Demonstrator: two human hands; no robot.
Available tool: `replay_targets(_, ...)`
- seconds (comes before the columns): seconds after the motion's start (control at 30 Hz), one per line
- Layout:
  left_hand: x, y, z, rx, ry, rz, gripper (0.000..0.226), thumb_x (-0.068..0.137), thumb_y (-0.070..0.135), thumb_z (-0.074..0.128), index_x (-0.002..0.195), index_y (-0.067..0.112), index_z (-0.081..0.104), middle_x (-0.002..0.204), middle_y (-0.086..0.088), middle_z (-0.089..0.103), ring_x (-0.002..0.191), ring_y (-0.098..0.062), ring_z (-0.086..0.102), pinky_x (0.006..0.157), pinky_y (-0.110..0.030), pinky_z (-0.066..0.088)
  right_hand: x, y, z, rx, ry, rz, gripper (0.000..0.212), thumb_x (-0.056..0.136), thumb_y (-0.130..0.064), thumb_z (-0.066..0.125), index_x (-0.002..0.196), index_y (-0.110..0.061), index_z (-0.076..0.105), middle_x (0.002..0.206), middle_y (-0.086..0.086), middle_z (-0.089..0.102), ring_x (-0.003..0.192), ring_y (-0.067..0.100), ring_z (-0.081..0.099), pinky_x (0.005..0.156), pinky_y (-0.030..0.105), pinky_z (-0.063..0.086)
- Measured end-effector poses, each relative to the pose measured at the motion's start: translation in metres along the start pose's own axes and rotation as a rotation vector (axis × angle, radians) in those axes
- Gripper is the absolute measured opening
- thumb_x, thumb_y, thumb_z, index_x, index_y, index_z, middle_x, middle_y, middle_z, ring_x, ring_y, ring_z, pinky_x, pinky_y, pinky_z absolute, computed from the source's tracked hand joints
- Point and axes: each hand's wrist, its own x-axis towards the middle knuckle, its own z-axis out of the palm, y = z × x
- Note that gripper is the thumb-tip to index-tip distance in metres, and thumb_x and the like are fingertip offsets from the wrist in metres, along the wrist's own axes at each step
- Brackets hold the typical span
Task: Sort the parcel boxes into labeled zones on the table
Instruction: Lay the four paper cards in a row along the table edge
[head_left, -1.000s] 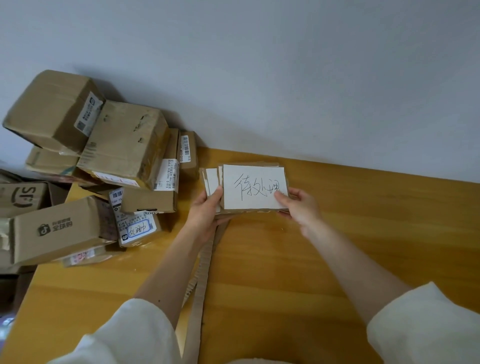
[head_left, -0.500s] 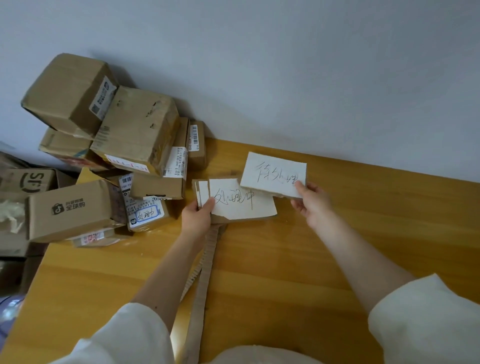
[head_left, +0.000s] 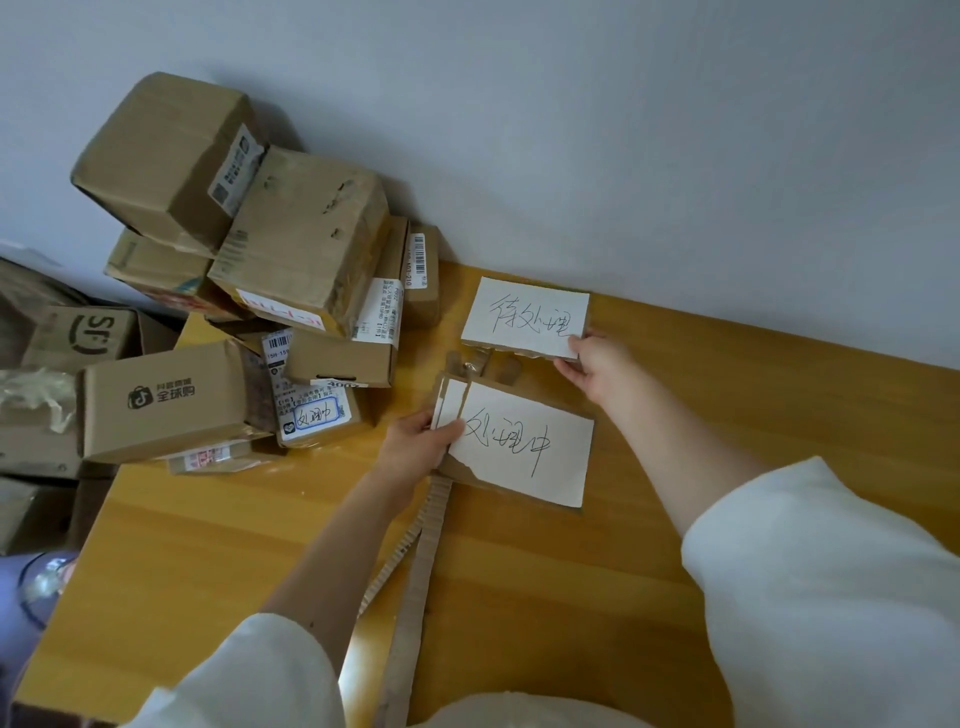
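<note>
We see two bare forearms reaching out of loose white sleeves. The left sleeve (head_left: 249, 670) and the right sleeve (head_left: 831, 587) are plain, soft-looking cloth, wide at the cuff, ending near the elbows, without any markings.

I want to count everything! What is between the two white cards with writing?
In the head view, small brown cardboard scraps lie between the far white handwritten card and the near white handwritten card.
</note>
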Motion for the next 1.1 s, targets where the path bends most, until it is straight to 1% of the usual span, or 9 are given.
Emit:
replay_targets(0.07, 0.003, -0.001, -0.001, 0.001, -0.002, -0.008, 0.034, 0.090, 0.024, 0.066, 0.122, 0.014, 0.063, 0.114, -0.002, 0.070, 0.104, -0.020, 0.065, 0.094, -0.038, 0.053, -0.001, -0.001, 0.004, -0.015, -0.032, -0.030, 0.046, 0.098, 0.002, 0.050, 0.141, -0.010, 0.041, 0.134, 0.012, 0.057, 0.111, 0.025, 0.061, 0.085, 0.032, 0.054)
replay_targets(0.13, 0.004, -0.002, -0.001, 0.006, -0.007, -0.015, 0.033, 0.090, 0.024, 0.066, 0.121, 0.014, 0.063, 0.115, -0.003, 0.070, 0.106, -0.021, 0.065, 0.096, -0.039, 0.053, -0.002, 0.002, 0.006, -0.216, -0.013, -0.117, 0.051, 0.098, -0.005, 0.054, 0.146, -0.011, 0.037, 0.142, 0.008, 0.052, 0.125, 0.025, 0.053, 0.094, 0.031, 0.048)
replay_targets(0.23, 0.006, -0.002, 0.001, 0.018, -0.030, -0.019, 0.032, 0.091, 0.024, 0.064, 0.122, 0.015, 0.062, 0.115, -0.002, 0.069, 0.106, -0.021, 0.065, 0.096, -0.039, 0.052, 0.000, 0.009, 0.003, -0.688, 0.156, -0.359, 0.055, 0.096, -0.019, 0.057, 0.148, -0.021, 0.039, 0.148, 0.007, 0.043, 0.128, 0.027, 0.050, 0.094, 0.031, 0.047)
replay_targets(0.33, 0.008, -0.003, 0.002, 0.018, -0.041, -0.026, 0.033, 0.092, 0.022, 0.064, 0.124, 0.013, 0.062, 0.117, -0.004, 0.069, 0.107, -0.022, 0.065, 0.098, -0.041, 0.052, 0.006, 0.016, 0.000, -0.824, 0.056, -0.517, 0.036, 0.099, -0.017, 0.050, 0.133, -0.024, 0.058, 0.143, 0.006, 0.051, 0.124, 0.024, 0.054, 0.099, 0.032, 0.049)
replay_targets(0.43, 0.011, -0.004, 0.002, 0.024, -0.032, -0.029, 0.034, 0.091, 0.021, 0.064, 0.124, 0.012, 0.063, 0.118, -0.005, 0.069, 0.107, -0.023, 0.065, 0.098, -0.042, 0.051, 0.009, 0.021, 0.000, -0.890, -0.104, -0.428, 0.039, 0.101, -0.025, 0.046, 0.139, -0.023, 0.053, 0.149, 0.002, 0.046, 0.137, 0.022, 0.044, 0.113, 0.035, 0.037)
replay_targets(0.53, 0.011, -0.004, 0.002, 0.017, -0.034, -0.037, 0.033, 0.091, 0.021, 0.064, 0.124, 0.013, 0.063, 0.117, -0.005, 0.069, 0.107, -0.023, 0.065, 0.099, -0.042, 0.051, 0.009, 0.019, 0.000, -0.975, -0.126, -0.360, 0.048, 0.101, -0.038, 0.041, 0.148, -0.029, 0.040, 0.155, 0.001, 0.037, 0.143, 0.025, 0.033, 0.117, 0.041, 0.030)
replay_targets(0.7, 0.007, -0.002, 0.001, 0.003, -0.045, -0.023, 0.034, 0.092, 0.024, 0.064, 0.124, 0.016, 0.062, 0.117, -0.003, 0.069, 0.108, -0.023, 0.064, 0.099, -0.044, 0.050, -0.001, 0.017, -0.004, -0.803, -0.184, -0.356, 0.048, 0.102, -0.035, 0.045, 0.148, -0.025, 0.039, 0.156, -0.001, 0.036, 0.144, 0.021, 0.033, 0.116, 0.033, 0.028)
replay_targets(0.9, -0.005, -0.001, -0.003, -0.093, -0.056, 0.015, 0.030, 0.091, 0.024, 0.064, 0.121, 0.017, 0.062, 0.111, -0.002, 0.071, 0.103, -0.021, 0.067, 0.092, -0.039, 0.055, -0.034, 0.022, -0.025, -0.562, 0.005, -0.450, 0.038, 0.099, -0.040, 0.051, 0.132, -0.022, 0.054, 0.136, -0.003, 0.056, 0.124, 0.017, 0.053, 0.095, 0.030, 0.045)
replay_targets(1.1, -0.025, 0.000, 0.001, -0.202, -0.091, 0.050, 0.027, 0.091, 0.021, 0.063, 0.117, 0.015, 0.063, 0.108, -0.004, 0.073, 0.100, -0.021, 0.069, 0.092, -0.040, 0.054, -0.068, 0.051, -0.068, -0.448, 0.027, -0.337, 0.044, 0.092, -0.052, 0.056, 0.116, -0.016, 0.060, 0.117, -0.009, 0.061, 0.111, 0.014, 0.057, 0.087, 0.029, 0.039)
